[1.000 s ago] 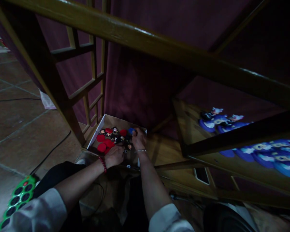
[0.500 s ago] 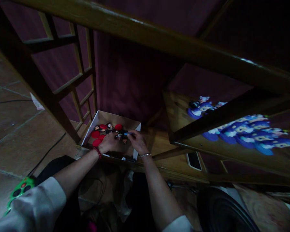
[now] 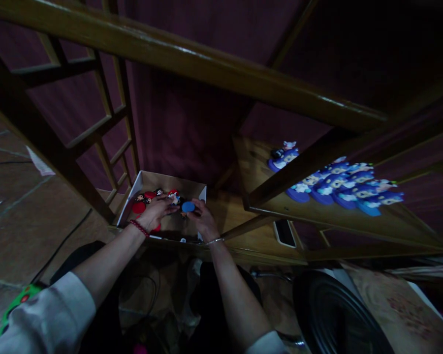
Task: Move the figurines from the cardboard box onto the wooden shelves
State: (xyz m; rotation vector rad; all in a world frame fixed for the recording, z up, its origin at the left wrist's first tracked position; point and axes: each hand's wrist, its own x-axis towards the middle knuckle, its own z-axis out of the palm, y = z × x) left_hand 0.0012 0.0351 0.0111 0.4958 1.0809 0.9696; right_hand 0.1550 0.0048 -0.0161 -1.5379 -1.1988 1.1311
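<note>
Both hands are over a shallow white cardboard box (image 3: 130, 196) on the lower shelf. It contains several red round bases (image 3: 139, 207) and small dark-haired figurines (image 3: 159, 191). Over the box's right part, my right hand (image 3: 205, 219) pinches a blue round base (image 3: 188, 207), its flat face turned up toward me. My left hand (image 3: 157, 214), a red bead bracelet at its wrist, has its fingers closed at a small white-and-blue figurine (image 3: 174, 197). Those fingers partly cover the figurine and the red pieces beneath.
On the raised wooden shelf (image 3: 258, 196) to the right stand several figurines on blue bases (image 3: 335, 184). A phone (image 3: 285, 233) lies below them. Wooden frame bars (image 3: 192, 54) cross above and at the left. A black round stool (image 3: 335, 314) is at lower right.
The blue base in my right hand has turned, from a thin edge to its full round face. The white-and-blue figurine now shows at my left fingertips. The view has shifted slightly.
</note>
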